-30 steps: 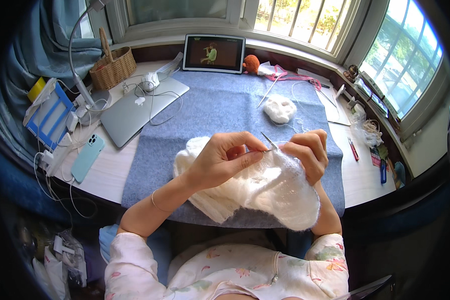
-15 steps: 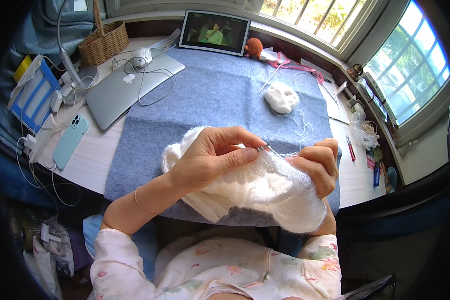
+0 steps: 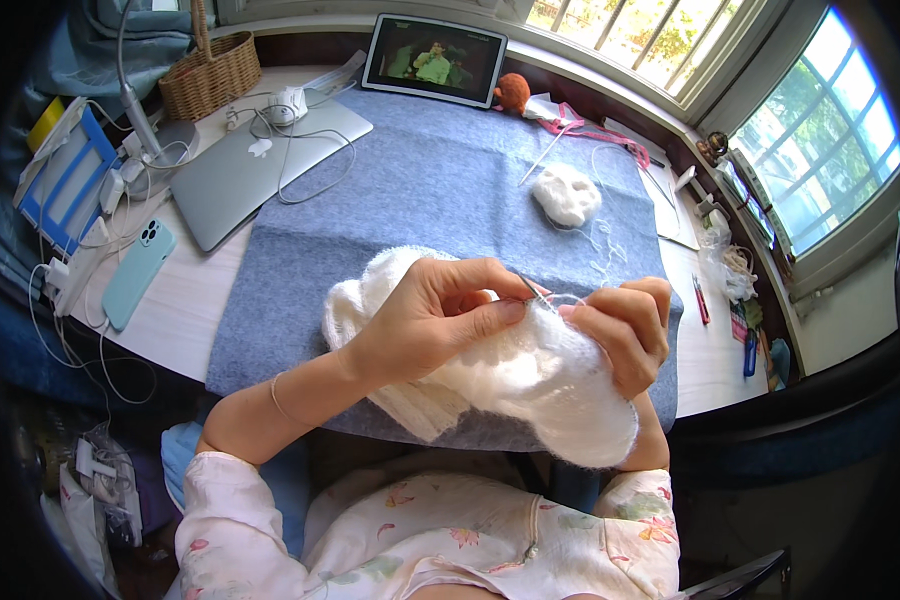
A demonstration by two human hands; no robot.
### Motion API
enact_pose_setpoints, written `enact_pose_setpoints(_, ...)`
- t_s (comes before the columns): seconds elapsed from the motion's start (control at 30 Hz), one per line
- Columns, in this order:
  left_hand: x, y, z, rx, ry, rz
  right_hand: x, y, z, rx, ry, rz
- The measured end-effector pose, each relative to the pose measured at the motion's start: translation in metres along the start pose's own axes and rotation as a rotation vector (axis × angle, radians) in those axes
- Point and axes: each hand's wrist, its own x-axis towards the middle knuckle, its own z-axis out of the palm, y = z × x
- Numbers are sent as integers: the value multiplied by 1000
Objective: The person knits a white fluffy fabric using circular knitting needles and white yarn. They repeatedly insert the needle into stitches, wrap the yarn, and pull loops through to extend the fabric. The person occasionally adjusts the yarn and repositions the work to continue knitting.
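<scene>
A fluffy white knitted piece [image 3: 510,385] hangs between my hands, its left part resting on a blue-grey cloth [image 3: 420,180]. My left hand [image 3: 415,320] is closed, thumb and fingertips pinching the upper edge of the knitting beside a thin knitting needle [image 3: 530,286], whose tip shows. My right hand [image 3: 625,330] is curled closed at the right end of the same edge; its fingers hide most of what they grip. Between the two hands a thin pale strand arches. Beyond them lies a ball of white yarn [image 3: 567,196] with loose strands trailing toward me.
A tablet [image 3: 432,60] stands at the back, showing a video. At left are a closed laptop [image 3: 235,180] with a cable, a light-blue phone [image 3: 140,275] and a wicker basket [image 3: 210,80]. Another needle [image 3: 542,155] lies behind the yarn; a red pen [image 3: 701,300] is at right.
My hands have come slightly closer together at the knitting's edge. More of the needle tip shows by my left fingers, and the strand now arches between the hands.
</scene>
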Motion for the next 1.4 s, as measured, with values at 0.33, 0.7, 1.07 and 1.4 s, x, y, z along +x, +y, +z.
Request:
enact_pose_setpoints(0.33,-1,-3,11,171,-46,16,15,0,4,296,-117,154)
enact_pose_setpoints(0.7,1,2,-3,-170,22,-54,6,-6,-9,103,-45,95)
enact_pose_setpoints(1.07,-1,5,3,17,-44,-45,11,-11,-6,64,91,236)
enact_pose_setpoints(1.4,0,8,3,-132,21,-45,9,-7,-8,134,112,204)
